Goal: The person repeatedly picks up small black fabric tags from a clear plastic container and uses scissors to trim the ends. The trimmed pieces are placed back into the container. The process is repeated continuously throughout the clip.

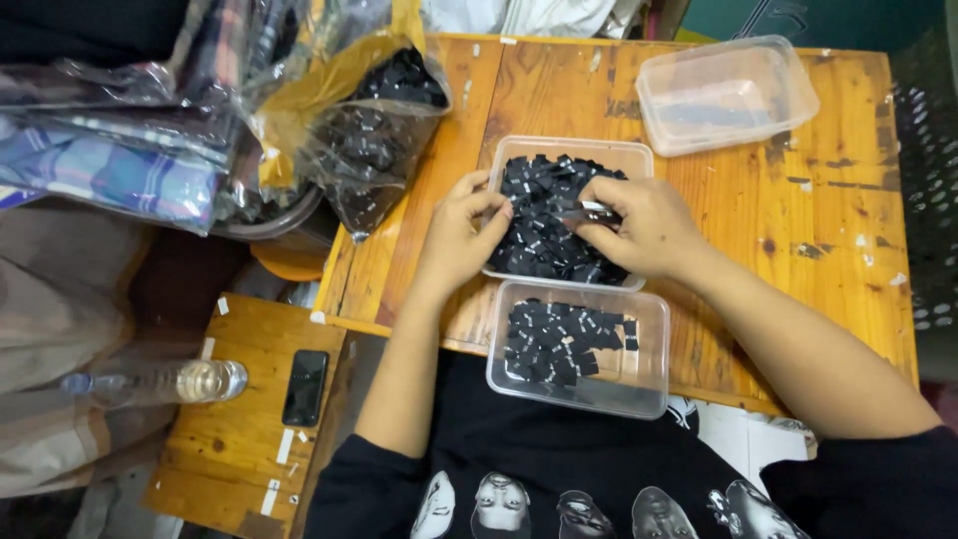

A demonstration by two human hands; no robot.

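Worn orange wood forms the tabletop (798, 200), and every position below is given relative to the middle tub (565, 210), a clear plastic container heaped with small black tags (544, 225). Far to its lower left, on a low wooden stool (239, 419), lie a plastic water bottle (160, 382) and a dark phone (305, 387). To its upper left sit folded plaid cloths in clear wrap (110, 150) and an open plastic bag (374, 130) holding more black tags. At the tub's left rim, the left hand (461, 235) curls inward, its fingertips pressed together on tags at the edge of the heap. Directly below the tub, touching its near wall, a second clear container (579, 349) holds a thinner layer of the same black tags. Over the tub's right half, the right hand (644, 222) has thumb and forefinger pinched on something small and pale (591, 210) above the heap; its kind cannot be told. To the tub's upper right, well apart, an empty clear container (726, 93) rests tilted on the tabletop.
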